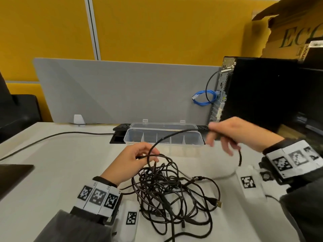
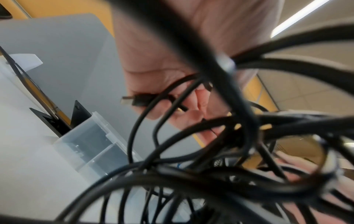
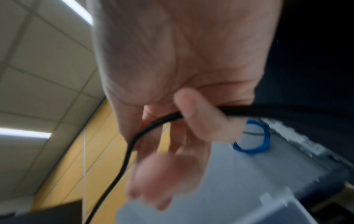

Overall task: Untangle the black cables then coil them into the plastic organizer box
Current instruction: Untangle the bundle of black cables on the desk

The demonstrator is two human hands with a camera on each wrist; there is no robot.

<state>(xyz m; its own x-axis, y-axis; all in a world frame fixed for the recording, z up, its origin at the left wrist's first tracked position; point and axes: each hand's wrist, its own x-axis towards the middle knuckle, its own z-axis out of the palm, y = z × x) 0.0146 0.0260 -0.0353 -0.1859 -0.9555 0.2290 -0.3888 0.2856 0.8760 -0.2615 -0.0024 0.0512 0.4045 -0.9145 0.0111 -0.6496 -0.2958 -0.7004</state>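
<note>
A tangle of black cables [image 1: 171,191] lies on the white desk in front of me. My left hand [image 1: 134,159] pinches a cable end with a USB plug [image 2: 138,100] at the top of the heap. One black strand [image 1: 167,137] arcs up from there to my right hand [image 1: 232,133], raised at the right, which holds it between thumb and fingers [image 3: 193,115]. That strand drops in a loop [image 1: 240,158] behind the right hand. The clear plastic organizer box [image 1: 164,137] stands open behind the hands, its compartments holding no cable.
A black computer tower [image 1: 258,91] stands at the right with a blue cable coil [image 1: 204,97] on its back. A grey divider panel [image 1: 122,91] runs behind the desk. A dark cable [image 1: 52,137] crosses the desk at left, and a dark flat item [image 1: 12,177] lies at the left edge.
</note>
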